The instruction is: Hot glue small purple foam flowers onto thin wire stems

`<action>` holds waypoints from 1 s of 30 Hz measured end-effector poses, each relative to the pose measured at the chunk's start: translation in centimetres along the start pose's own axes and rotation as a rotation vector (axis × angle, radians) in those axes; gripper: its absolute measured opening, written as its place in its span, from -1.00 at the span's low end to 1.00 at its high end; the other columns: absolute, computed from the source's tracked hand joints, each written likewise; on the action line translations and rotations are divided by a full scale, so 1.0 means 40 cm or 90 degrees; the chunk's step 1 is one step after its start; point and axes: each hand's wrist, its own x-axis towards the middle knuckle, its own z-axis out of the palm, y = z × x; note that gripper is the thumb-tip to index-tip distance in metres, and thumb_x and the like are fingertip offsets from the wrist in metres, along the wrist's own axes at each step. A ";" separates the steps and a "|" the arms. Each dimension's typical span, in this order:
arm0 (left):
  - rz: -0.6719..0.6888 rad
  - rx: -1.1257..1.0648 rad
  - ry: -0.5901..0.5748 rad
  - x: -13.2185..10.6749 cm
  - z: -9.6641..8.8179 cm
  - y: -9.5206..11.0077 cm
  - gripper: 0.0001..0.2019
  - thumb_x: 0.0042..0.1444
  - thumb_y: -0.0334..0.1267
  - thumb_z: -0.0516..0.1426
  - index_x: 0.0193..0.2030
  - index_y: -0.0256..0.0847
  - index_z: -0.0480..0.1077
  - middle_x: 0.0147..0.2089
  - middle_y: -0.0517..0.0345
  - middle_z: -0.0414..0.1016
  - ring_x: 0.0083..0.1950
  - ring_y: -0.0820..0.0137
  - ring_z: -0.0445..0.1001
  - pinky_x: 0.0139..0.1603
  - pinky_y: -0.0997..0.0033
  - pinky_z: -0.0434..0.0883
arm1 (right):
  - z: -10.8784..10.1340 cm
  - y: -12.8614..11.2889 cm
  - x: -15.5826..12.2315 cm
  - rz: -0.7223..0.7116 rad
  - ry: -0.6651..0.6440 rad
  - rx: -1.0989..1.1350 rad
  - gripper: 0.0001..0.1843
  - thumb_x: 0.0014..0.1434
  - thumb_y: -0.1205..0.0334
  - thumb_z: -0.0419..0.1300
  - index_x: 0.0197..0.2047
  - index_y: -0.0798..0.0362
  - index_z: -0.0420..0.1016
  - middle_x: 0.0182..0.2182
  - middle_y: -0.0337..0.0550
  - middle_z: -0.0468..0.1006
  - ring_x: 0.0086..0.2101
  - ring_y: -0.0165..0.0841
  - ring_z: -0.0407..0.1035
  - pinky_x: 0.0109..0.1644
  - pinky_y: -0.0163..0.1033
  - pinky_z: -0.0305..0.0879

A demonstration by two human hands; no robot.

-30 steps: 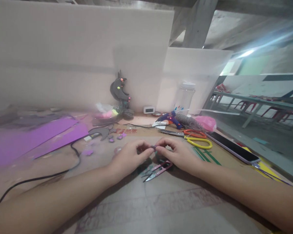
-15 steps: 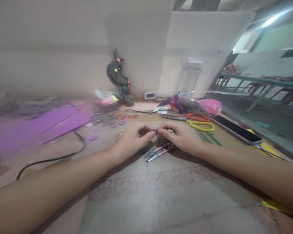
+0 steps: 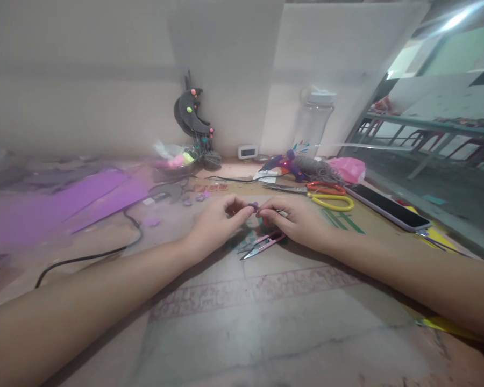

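Observation:
A small purple piece (image 3: 254,206), dark along one side, is pinched at the fingertips of my left hand (image 3: 220,221). My right hand (image 3: 296,217) meets it from the other side, thumb and forefinger pressed together at its edge. The piece is too small to tell its kind. Just below my fingers, pink-handled thread snips (image 3: 263,247) lie on the table, blades pointing left, their handle end partly under my right hand. Beyond the right hand rest scissors with orange and yellow handles (image 3: 333,202).
Purple sheets (image 3: 105,199) and a black cable (image 3: 84,257) lie on the left. At the back are a grey crescent ornament (image 3: 189,113), a small digital clock (image 3: 247,152), a glue gun (image 3: 286,164), grey yarn (image 3: 314,169) and a clear bottle (image 3: 314,123). A phone (image 3: 387,207) lies right.
The purple piece shows more between my fingertips, and the fingers of my two hands have shifted slightly around it. The whole view has tilted a little; the tools lie as before.

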 end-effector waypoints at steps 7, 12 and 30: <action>-0.004 0.000 0.006 -0.001 0.000 -0.002 -0.80 0.19 -0.14 0.14 -0.34 -0.23 0.41 -0.38 0.21 0.46 -0.32 0.42 0.40 -0.29 0.44 0.30 | -0.002 0.006 0.002 0.008 -0.019 0.000 -0.74 0.31 0.18 0.08 -0.27 0.09 0.55 -0.38 -0.16 0.60 -0.34 -0.36 0.45 -0.24 -0.31 0.28; -0.019 -0.003 -0.011 0.001 0.000 -0.010 -0.79 0.20 -0.13 0.13 -0.33 -0.24 0.41 -0.34 0.19 0.48 -0.30 0.41 0.41 -0.27 0.44 0.31 | 0.005 0.018 0.004 0.017 -0.001 0.013 -0.79 0.21 0.15 0.22 -0.16 0.09 0.55 -0.29 -0.13 0.62 -0.29 -0.33 0.46 -0.20 -0.28 0.31; -0.103 -0.021 -0.042 -0.007 0.007 -0.011 -0.77 0.18 -0.07 0.13 -0.27 -0.20 0.45 -0.34 0.22 0.52 -0.31 0.40 0.44 -0.30 0.46 0.31 | 0.013 0.028 0.006 0.029 -0.017 0.062 -0.82 0.27 0.22 0.12 -0.26 0.07 0.53 -0.36 -0.13 0.60 -0.32 -0.34 0.46 -0.21 -0.28 0.33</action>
